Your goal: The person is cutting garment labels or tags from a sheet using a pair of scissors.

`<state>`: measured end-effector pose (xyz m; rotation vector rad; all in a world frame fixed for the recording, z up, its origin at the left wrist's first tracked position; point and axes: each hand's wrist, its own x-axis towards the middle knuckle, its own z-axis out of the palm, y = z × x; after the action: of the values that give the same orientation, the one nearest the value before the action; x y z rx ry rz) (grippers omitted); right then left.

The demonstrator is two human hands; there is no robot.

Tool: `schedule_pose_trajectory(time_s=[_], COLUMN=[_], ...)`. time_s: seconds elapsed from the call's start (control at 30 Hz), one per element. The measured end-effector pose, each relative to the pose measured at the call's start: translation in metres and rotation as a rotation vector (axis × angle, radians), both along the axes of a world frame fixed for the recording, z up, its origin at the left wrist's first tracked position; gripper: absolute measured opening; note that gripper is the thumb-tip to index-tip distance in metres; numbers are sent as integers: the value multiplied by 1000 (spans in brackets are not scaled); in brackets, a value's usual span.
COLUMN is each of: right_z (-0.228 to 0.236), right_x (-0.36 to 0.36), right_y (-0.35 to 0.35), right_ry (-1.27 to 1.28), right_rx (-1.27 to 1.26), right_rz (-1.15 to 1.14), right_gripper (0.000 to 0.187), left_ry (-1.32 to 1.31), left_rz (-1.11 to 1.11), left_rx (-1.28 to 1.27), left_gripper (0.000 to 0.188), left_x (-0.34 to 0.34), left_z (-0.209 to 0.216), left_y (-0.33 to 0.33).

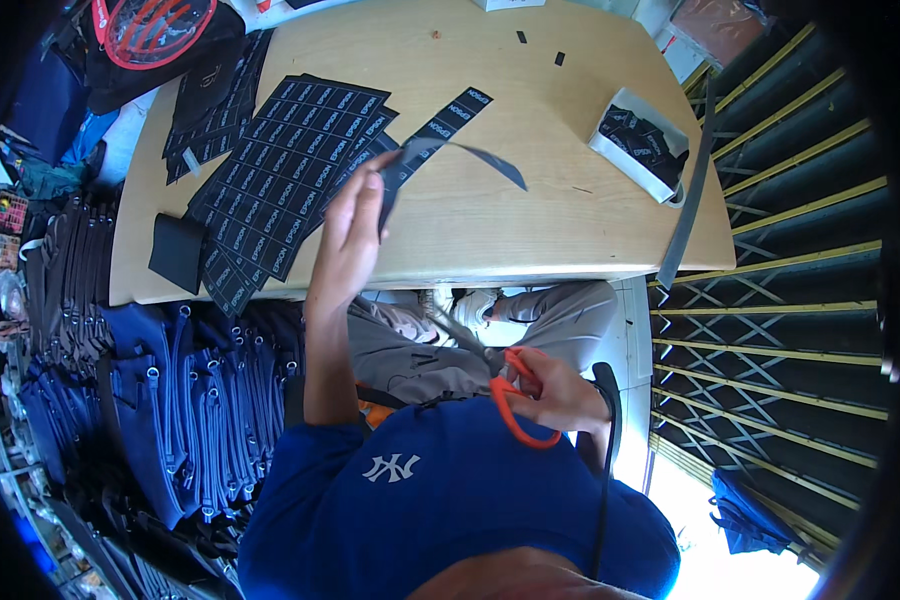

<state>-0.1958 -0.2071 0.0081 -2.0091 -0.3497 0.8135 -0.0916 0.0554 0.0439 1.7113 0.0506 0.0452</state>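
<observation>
My left hand [352, 225] is over the front part of the table, its fingers pinched on a thin black strip [490, 163] that curls away to the right. Part of the strip hangs blurred beside the fingertips. Just beyond them lies a black strip of printed labels [453, 117], flat on the tabletop. To the left are overlapping black label sheets [295, 150], printed in white rows. My right hand [560, 392] grips orange-handled scissors [515, 425] above my lap, away from the table. Their blades point up and left and are blurred.
A white box [630, 180] of cut black labels stands at the table's right side, near a long dark strip [692, 190] along the edge. A folded black piece [178, 252] lies front left. Blue straps [210, 420] hang at my left; a metal folding gate [770, 330] stands right.
</observation>
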Motion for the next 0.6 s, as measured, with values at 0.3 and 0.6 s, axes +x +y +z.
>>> schedule_pose_trajectory(time_s=[0.3,0.6], right_z=[-36,-39], right_x=[7,25], right_y=[12,44], right_ry=[-154,-170], right_rx=[721,726], right_rz=[-528,-755], right_gripper=[38,29], left_ry=[-80,6], left_rz=[-10,111], left_rx=[-297,-281], left_gripper=[54,41], left_x=[-26,-75], left_z=[-47,-82], left_y=[-53,-80])
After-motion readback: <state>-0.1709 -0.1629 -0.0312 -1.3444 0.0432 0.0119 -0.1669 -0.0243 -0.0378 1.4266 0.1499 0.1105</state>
